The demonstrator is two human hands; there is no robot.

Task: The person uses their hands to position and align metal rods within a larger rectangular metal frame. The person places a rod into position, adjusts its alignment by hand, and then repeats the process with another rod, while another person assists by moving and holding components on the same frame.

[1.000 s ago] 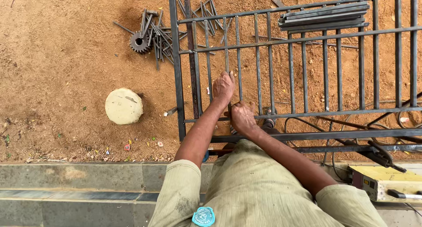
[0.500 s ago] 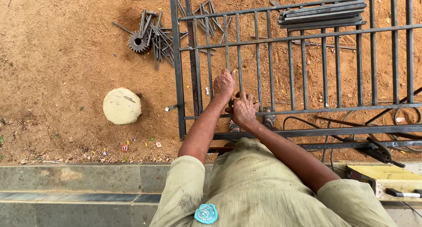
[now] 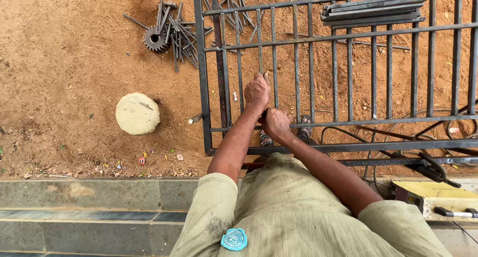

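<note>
our left hand (image 3: 257, 90) is closed around one thin vertical bar (image 3: 260, 48) of the metal gate frame (image 3: 201, 77), which lies flat over the reddish dirt ground (image 3: 64, 63) in front of us. our right hand (image 3: 275, 123) sits just below and beside the left, fingers curled shut near the lower crossbar (image 3: 358, 121); what it grips, if anything, is hidden under the fist, so we cannot tell. beneath the hands, our sandalled feet (image 3: 304, 132) show between the bars. to the left of the frame, a round pale stone (image 3: 138, 113) rests on the dirt, well apart from the gate. further up, a toothed steel gear (image 3: 156, 39) lies touching a loose heap of short metal rods (image 3: 181, 30). a stack of flat steel strips (image 3: 373, 9) lies across the top right of the frame. at the lower right, dark cables (image 3: 398, 135) run to a yellow machine box (image 3: 438, 194) near the grey tiled kerb (image 3: 94, 194).
</note>
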